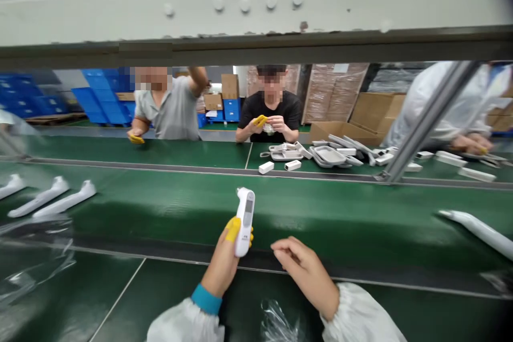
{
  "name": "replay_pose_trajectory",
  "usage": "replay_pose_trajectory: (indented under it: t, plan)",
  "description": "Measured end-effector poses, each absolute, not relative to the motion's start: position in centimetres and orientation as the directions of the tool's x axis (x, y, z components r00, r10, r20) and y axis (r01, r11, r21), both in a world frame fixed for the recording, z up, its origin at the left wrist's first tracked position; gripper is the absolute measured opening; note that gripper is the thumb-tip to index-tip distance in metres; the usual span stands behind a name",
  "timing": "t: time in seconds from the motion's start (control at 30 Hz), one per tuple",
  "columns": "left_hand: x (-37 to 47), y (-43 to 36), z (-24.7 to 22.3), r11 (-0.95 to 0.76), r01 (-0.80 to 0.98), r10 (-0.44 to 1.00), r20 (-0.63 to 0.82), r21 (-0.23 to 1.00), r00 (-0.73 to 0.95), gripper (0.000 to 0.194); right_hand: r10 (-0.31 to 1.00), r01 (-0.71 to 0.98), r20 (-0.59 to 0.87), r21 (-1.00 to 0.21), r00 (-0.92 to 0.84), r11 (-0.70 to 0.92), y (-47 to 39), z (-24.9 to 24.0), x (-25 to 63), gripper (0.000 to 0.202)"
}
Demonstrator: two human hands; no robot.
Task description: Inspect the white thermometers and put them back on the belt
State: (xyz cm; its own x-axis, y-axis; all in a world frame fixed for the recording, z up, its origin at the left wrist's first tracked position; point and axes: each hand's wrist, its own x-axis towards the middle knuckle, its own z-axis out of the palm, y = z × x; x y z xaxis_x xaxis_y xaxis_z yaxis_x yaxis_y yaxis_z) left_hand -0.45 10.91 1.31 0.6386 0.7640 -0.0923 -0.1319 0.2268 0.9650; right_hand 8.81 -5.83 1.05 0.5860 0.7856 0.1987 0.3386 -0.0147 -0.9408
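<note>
My left hand [226, 256], with yellow finger covers and a teal band at the wrist, is wrapped round a white ear thermometer [245, 222]. The thermometer stands nearly upright, its probe tip at the top and its small grey screen facing me. To its right, apart from it, is my right hand [302, 267], bare, its fingers bent together towards the thumb; nothing shows in them. Below both hands, crumpled clear plastic [280, 323] lies on the near green surface.
Several white thermometers [66, 203] lie on the green belt [168, 197] at left; another white thermometer [481, 230] is at right. Beyond a rail, white parts and grey trays [331, 156] are piled before co-workers. A metal beam [256, 10] crosses overhead; a slanted post [430, 117] stands right.
</note>
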Motion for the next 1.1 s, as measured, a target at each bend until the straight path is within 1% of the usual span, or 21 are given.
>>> replay_pose_trajectory:
  t: [0.1,0.17,0.23,0.3,0.43,0.57,0.73,0.8,0.93,0.97,1.1]
  plan:
    - [-0.1,6.6,0.8,0.32,-0.152,0.712,-0.131,0.935,0.69,0.048,0.777,0.233,0.185,-0.971,0.602,0.051,-4.8,3.1,8.9,0.021]
    - [0.0,5.6,0.5,0.335,-0.149,0.672,-0.124,0.93,0.73,0.05,0.769,0.145,0.154,-0.986,0.62,0.08,-4.5,3.4,8.9,0.015]
    - [0.1,5.4,0.1,0.325,-0.139,0.638,-0.108,0.936,0.762,0.056,0.761,0.051,0.106,-0.994,0.641,0.096,-4.4,3.3,8.9,0.012]
    - [0.1,5.5,-0.5,0.28,-0.126,0.629,-0.082,0.952,0.773,0.059,0.76,-0.038,0.052,-0.994,0.648,0.1,-4.4,3.0,8.9,0.016]
    - [-0.1,5.9,-1.4,0.159,-0.107,0.627,-0.017,0.981,0.779,0.053,0.765,-0.149,-0.014,-0.983,0.644,0.107,-4.4,2.7,9.3,0.033]
    - [-0.4,5.6,-1.3,0.128,-0.091,0.611,-0.006,0.988,0.791,0.05,0.782,-0.161,-0.028,-0.982,0.623,0.094,-4.6,3.0,9.6,0.04]
    - [-0.3,5.1,-1.0,0.168,-0.077,0.612,-0.043,0.983,0.79,0.045,0.818,-0.153,-0.02,-0.985,0.575,0.083,-5.1,3.6,9.8,0.04]
    - [-0.2,5.2,-1.4,0.164,-0.08,0.601,-0.036,0.983,0.798,0.043,0.809,-0.146,-0.012,-0.985,0.587,0.091,-5.1,3.6,9.6,0.041]
    - [-0.2,5.5,-2.1,0.074,-0.059,0.58,0.005,0.996,0.814,0.047,0.737,-0.043,0.032,-0.996,0.675,0.082,-4.9,3.1,9.4,0.039]
    - [-0.2,5.5,-2.0,0.048,-0.051,0.579,0.014,0.998,0.815,0.047,0.736,-0.033,0.031,-0.997,0.677,0.073,-4.9,2.9,9.4,0.039]
    - [-0.2,5.3,-1.3,-0.006,-0.019,0.603,0.019,1.0,0.798,0.046,0.788,-0.081,-0.011,-0.996,0.616,0.049,-4.8,2.5,10.0,0.034]
